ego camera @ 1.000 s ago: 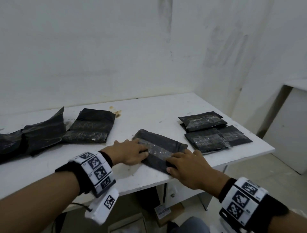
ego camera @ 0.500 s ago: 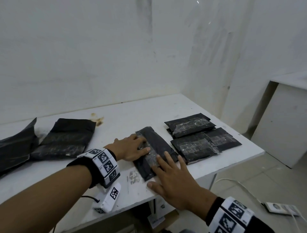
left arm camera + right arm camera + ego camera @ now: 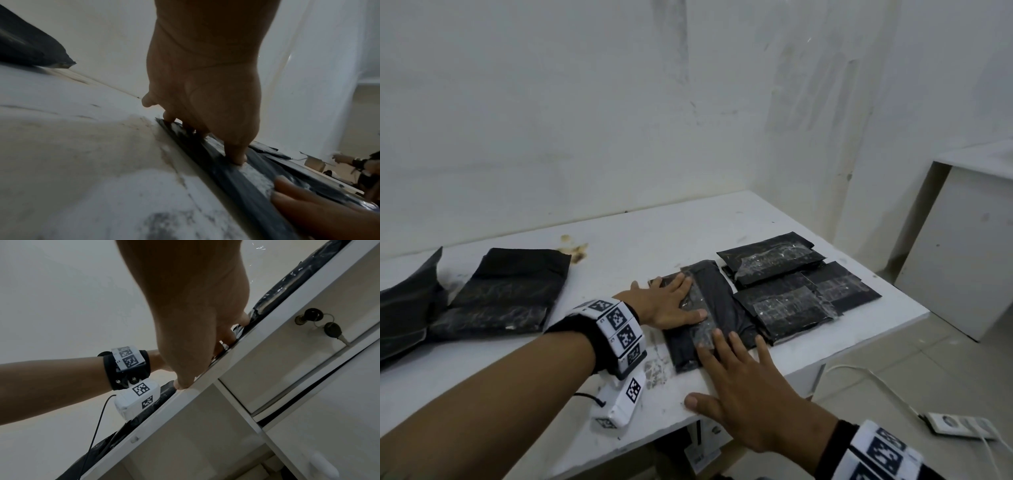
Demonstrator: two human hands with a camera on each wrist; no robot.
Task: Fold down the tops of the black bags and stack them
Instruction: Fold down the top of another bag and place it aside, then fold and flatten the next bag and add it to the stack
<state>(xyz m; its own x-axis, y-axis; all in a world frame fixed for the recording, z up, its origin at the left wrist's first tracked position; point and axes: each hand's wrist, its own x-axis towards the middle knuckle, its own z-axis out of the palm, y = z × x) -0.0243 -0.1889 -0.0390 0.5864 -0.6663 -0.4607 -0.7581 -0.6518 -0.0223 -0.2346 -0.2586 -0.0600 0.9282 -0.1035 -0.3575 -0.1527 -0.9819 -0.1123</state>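
Head view, bag in hand: a folded black plastic bag [image 3: 714, 310] with a clear tape strip lies flat on the white desk [image 3: 619, 246], touching the folded pile to its right.
Head view, left hand [image 3: 664, 305]: fingers straight, pressing flat on the bag's far left part.
Head view, right hand [image 3: 743, 387]: fingers spread and straight, tips on the bag's near end, thumb on the desk edge.
Head view, folded pile: flat black taped bags [image 3: 784, 305] overlap near the desk's right corner; contents cannot be told.
Head view, unfolded bags: crinkled black plastic bags [image 3: 506, 294] lie well apart to the left.
Head view, labels: white wristbands with black square code markers [image 3: 619, 323]; no readable writing.
Head view, floor: a white power strip [image 3: 959, 425] with cable.
Left wrist view: left hand [image 3: 205, 100] fingertips [image 3: 236, 157] press the glossy bag [image 3: 230, 175]; the desk surface [image 3: 82, 146] is scuffed and grey-smudged.
Right wrist view: right hand [image 3: 197, 318] fingers lie straight over the desk edge [image 3: 185, 404]; a drawer lock with black-headed keys [image 3: 320, 324] sits below.
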